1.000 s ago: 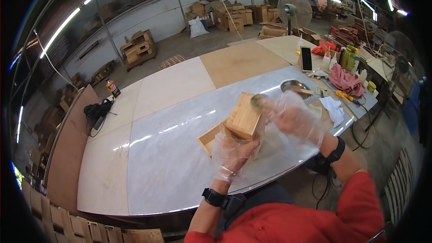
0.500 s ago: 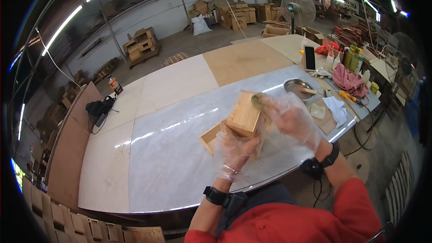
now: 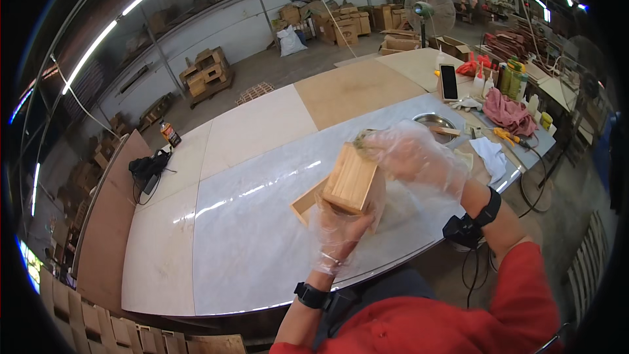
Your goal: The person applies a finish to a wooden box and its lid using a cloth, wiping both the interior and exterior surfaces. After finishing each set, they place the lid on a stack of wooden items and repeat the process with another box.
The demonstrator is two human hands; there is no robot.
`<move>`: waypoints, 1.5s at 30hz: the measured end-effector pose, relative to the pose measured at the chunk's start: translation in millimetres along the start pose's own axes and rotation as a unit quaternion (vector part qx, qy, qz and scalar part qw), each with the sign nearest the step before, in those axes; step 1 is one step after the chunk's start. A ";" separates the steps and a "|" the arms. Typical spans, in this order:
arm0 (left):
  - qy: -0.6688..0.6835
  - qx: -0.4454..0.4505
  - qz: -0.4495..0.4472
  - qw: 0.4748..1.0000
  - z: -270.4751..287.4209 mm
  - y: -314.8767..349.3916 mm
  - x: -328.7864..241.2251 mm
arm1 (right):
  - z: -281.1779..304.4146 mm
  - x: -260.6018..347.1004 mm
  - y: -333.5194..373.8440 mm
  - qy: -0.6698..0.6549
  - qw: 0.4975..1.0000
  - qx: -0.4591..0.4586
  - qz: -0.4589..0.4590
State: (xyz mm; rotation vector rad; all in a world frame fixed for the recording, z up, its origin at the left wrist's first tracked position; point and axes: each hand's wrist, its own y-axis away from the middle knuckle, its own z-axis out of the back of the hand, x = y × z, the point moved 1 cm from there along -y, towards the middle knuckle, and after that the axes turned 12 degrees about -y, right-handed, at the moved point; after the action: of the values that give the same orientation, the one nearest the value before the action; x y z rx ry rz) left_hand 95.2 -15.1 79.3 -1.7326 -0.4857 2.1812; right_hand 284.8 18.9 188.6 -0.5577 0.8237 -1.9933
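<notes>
My left hand (image 3: 342, 235), in a thin clear plastic glove, is closed around the near end of a small pale wooden box (image 3: 352, 180). The box is held tilted above the table, its slatted-looking top face turned up. My right hand (image 3: 419, 154), gloved the same way, pinches a crumpled greenish cloth (image 3: 364, 141) against the box's far end. Most of that cloth is hidden under the fingers. Behind the held box, partly covered by it, an open wooden frame or tray (image 3: 303, 206) rests on the table.
Right of my hands stand a round metal pan (image 3: 436, 122) with a wooden piece on it, a white cloth (image 3: 489, 157), a pink rag (image 3: 508, 114), a phone (image 3: 448, 82) and several bottles. A dark bag (image 3: 149, 165) and a bottle (image 3: 169, 134) lie at the table's left end.
My right hand has moved slightly up and left with the cloth, along the box's far edge. The box has tipped a little in my left hand, its top face turning more toward me.
</notes>
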 end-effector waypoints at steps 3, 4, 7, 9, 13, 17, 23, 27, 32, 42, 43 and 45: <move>0.027 0.011 0.021 0.999 -0.8 5.9 -3.2 | -0.2 2.7 -16.8 0.069 0.989 0.122 0.039; 0.031 0.014 0.032 0.999 -1.9 6.8 -4.5 | -3.3 -1.8 -20.4 0.015 0.992 0.121 -0.035; 0.009 0.034 0.008 0.999 -1.4 9.2 -10.4 | -6.2 4.8 -35.7 0.040 0.982 0.164 -0.089; -0.007 0.024 0.008 1.000 1.7 9.1 -9.1 | -1.4 14.0 -39.8 0.116 0.968 0.210 -0.066; -0.073 0.031 -0.002 0.997 10.1 -1.8 -0.6 | 2.4 15.1 -11.3 0.115 0.978 0.169 0.040; -0.048 -0.009 -0.012 0.999 7.6 11.4 -0.1 | 11.5 24.5 50.9 -0.046 0.994 0.024 -0.098; 0.213 -0.149 0.157 0.953 22.5 58.6 17.1 | -26.2 55.6 118.9 -0.276 0.808 0.011 -0.520; 0.286 -0.177 0.257 0.906 17.2 109.0 27.1 | -65.5 41.3 161.5 -0.205 0.883 0.092 -0.413; 0.053 0.243 0.497 0.832 67.3 165.5 50.8 | -78.0 19.2 182.1 0.010 0.959 0.161 -0.233; -0.212 0.141 0.083 0.964 80.4 116.3 77.8 | -108.0 -36.2 195.1 -0.163 0.909 0.044 -0.381; -0.146 0.117 0.106 0.977 68.7 111.3 79.3 | -112.3 -35.2 194.4 -0.089 0.940 0.089 -0.317; -0.075 0.096 0.129 0.984 57.8 107.9 87.9 | -129.5 -15.8 178.9 -0.120 0.956 0.150 -0.223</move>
State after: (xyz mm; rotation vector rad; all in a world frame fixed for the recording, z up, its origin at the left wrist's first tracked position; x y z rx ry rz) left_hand 16.1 -76.5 -33.3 -1.6118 -0.0822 2.4567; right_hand 308.3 6.0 -31.2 -0.8396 0.2461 -2.3411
